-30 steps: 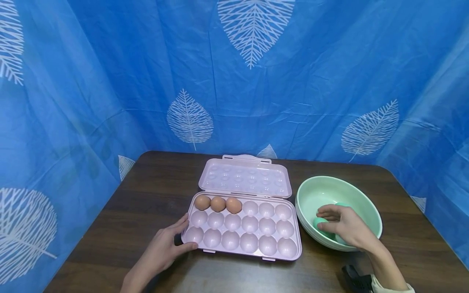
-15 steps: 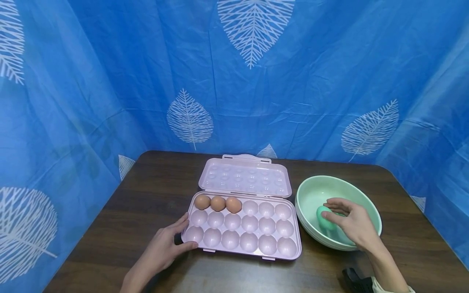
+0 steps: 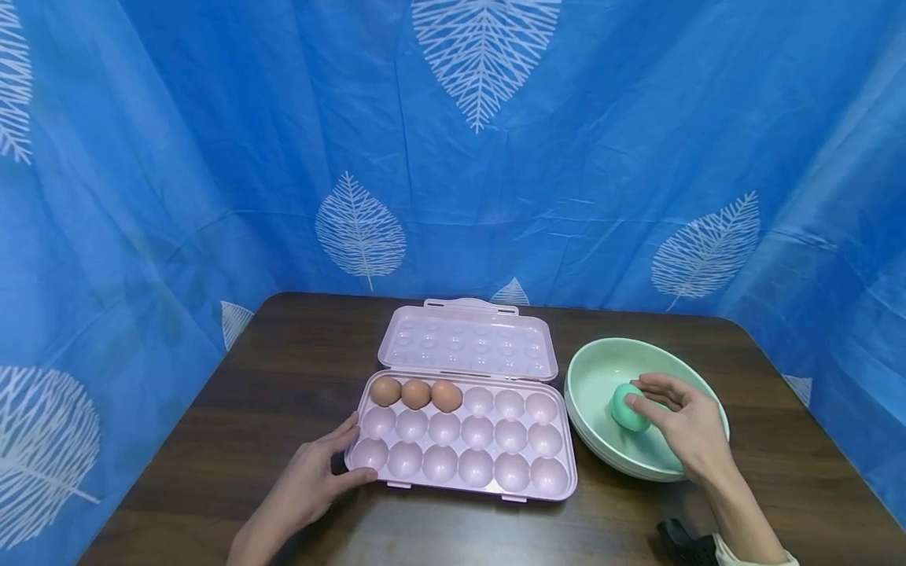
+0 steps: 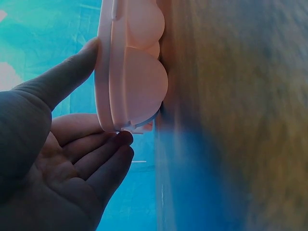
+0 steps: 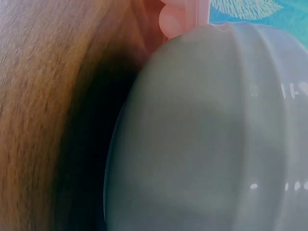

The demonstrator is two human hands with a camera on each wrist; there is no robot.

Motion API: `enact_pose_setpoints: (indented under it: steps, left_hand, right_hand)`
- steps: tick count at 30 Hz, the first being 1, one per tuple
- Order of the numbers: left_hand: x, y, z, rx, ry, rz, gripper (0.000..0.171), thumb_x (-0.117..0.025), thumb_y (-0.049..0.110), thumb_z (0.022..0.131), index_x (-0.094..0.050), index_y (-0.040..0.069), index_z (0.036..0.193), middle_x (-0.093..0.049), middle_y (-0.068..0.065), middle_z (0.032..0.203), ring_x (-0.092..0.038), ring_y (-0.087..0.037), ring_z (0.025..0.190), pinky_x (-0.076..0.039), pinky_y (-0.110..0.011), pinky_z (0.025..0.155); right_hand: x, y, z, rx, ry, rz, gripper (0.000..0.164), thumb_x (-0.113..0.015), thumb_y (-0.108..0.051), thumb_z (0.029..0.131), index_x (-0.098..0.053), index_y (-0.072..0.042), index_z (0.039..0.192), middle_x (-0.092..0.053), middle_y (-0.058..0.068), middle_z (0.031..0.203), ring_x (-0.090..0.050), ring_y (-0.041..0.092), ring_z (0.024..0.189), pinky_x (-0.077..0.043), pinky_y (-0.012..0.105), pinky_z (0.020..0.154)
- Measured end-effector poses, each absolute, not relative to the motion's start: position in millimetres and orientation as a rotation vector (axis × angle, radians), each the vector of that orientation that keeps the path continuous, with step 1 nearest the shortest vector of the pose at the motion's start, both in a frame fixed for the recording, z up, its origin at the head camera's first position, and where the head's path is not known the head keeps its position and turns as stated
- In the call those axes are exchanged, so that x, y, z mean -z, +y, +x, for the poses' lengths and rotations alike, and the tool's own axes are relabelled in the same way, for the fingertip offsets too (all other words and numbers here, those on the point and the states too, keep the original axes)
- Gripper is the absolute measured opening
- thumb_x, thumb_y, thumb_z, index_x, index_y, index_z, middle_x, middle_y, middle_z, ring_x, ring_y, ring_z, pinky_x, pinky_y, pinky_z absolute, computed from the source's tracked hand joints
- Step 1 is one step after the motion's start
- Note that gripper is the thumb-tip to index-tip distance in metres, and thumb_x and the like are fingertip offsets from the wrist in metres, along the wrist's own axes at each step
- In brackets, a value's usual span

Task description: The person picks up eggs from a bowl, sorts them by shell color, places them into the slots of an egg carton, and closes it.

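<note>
A pink plastic egg tray (image 3: pixel 463 423) lies on the table with its lid (image 3: pixel 467 342) folded back. Brown eggs (image 3: pixel 416 394) fill 3 cups at the left of its far row. My left hand (image 3: pixel 304 483) touches the tray's near left corner, thumb at the front edge and fingers along the left side; the left wrist view shows the thumb (image 4: pixel 72 72) on the rim. Inside a light green bowl (image 3: pixel 602 362) my right hand (image 3: pixel 683 420) pinches a green egg (image 3: pixel 628 409) between thumb and fingers. Part of the bowl's inside is hidden by this hand.
The bowl stands close beside the tray's right side; its outer wall (image 5: pixel 192 130) fills much of the right wrist view. Blue curtains (image 3: pixel 453 181) with white leaf prints surround the dark wooden table (image 3: pixel 304 362). A black strap-like object (image 3: pixel 683 542) is by the right wrist.
My right hand has closed its thumb and fingers on the green egg and raised it slightly within the bowl. The left hand stays at the tray's corner. The head view has shifted a little.
</note>
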State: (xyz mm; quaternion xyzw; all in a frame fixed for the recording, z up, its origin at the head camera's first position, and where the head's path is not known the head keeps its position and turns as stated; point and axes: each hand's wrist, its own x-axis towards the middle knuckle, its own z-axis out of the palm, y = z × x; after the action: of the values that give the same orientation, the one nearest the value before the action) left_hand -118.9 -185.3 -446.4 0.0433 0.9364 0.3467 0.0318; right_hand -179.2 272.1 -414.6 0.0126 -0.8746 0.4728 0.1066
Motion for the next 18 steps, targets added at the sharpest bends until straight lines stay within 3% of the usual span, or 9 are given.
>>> enact_pose_setpoints:
  steps: [12,18]
  left_hand:
    - [446.1,-184.0,-119.6,-1.068,2.868,0.109,0.080,-0.075,0.046,0.068,-0.050,0.004,0.130,-0.037,-0.008,0.141,-0.041,-0.030,0.123,-0.037,-0.046,0.096]
    - [446.5,-185.1,-119.3,-1.072,2.881,0.117,0.080,-0.076,0.044,0.068,-0.048,0.004,0.132,-0.037,-0.007,0.141,-0.041,-0.029,0.124,-0.036,-0.045,0.097]
  right_hand:
    - [410.8,263.0,-180.0,-1.455,-2.502,-0.019,0.048,-0.070,-0.030,0.081,-0.057,0.000,0.116,-0.067,-0.003,0.103,-0.058,-0.001,0.091,-0.047,0.012,0.071]
    - [409.3,250.5,-179.2,-1.503,-2.388,-0.006,0.046,-0.072,-0.022,0.080,-0.057,0.004,0.114,-0.067,0.000,0.102,-0.060,0.003,0.091,-0.048,0.013,0.073]
